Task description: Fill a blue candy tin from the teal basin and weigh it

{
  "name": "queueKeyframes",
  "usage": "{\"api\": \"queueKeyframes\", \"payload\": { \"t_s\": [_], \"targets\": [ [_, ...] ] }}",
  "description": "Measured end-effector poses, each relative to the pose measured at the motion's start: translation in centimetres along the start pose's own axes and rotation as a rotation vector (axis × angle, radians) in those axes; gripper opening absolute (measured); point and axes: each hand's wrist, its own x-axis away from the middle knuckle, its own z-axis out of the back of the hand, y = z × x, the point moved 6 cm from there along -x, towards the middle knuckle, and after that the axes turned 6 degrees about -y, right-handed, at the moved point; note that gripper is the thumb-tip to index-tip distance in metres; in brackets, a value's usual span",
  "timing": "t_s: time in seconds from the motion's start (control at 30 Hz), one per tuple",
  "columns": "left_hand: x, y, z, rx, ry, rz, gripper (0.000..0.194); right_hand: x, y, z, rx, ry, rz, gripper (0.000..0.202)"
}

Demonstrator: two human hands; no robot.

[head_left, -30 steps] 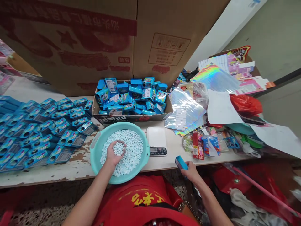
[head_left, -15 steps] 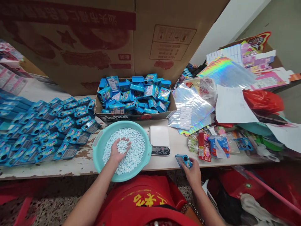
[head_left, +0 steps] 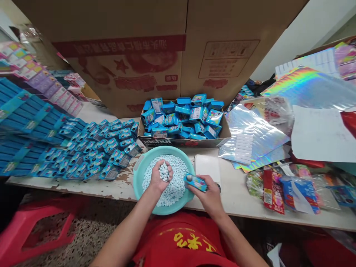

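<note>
My left hand (head_left: 159, 178) is cupped, palm up, around a heap of small pale candies (head_left: 164, 172) above the turquoise basin (head_left: 136, 185). More of the same pale candies (head_left: 176, 185) fill the basin below it. In my right hand (head_left: 210, 194) is a small blue candy box (head_left: 195, 182), gripped by its sides. The box lies tilted over the basin's right rim, its end with a round dark opening turned toward my left hand. A white kitchen scale (head_left: 207, 167) sits just behind my right hand, which partly covers it.
Behind the basin stands a carton (head_left: 178, 142) heaped with blue boxes, against a large cardboard box (head_left: 150, 74). Rows of blue boxes (head_left: 94, 155) crowd the left. Shiny holographic sheets (head_left: 250, 133) and plastic packets (head_left: 297, 193) lie right. A red stool (head_left: 47, 222) stands lower left.
My right hand has brought the blue candy box left, from the table's front edge to the basin's rim. My left hand has lifted and curled tighter around its candies. The view has turned left.
</note>
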Motion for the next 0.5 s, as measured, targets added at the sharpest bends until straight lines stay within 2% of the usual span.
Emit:
{"api": "queueKeyframes", "payload": {
  "t_s": [0.1, 0.17, 0.3, 0.5],
  "targets": [
    [1.3, 1.0, -2.4, -0.071, -0.088, -0.201, 0.016, -1.0, -0.9, -4.6, 0.114, -0.118, 0.149, 0.026],
    [1.6, 1.5, -2.6, -0.112, -0.056, -0.34, 0.019, -1.3, -0.9, -6.1, 0.166, -0.156, 0.178, 0.023],
    [1.5, 1.7, -1.8, -0.146, 0.059, -0.469, 0.025, -1.5, -1.2, -7.0, 0.213, -0.194, 0.207, 0.023],
    [1.8, 2.2, -1.6, -0.233, 0.066, -0.552, 0.024, -1.5, -1.8, -7.4, 0.25, -0.205, 0.219, 0.024]
  ]
}}
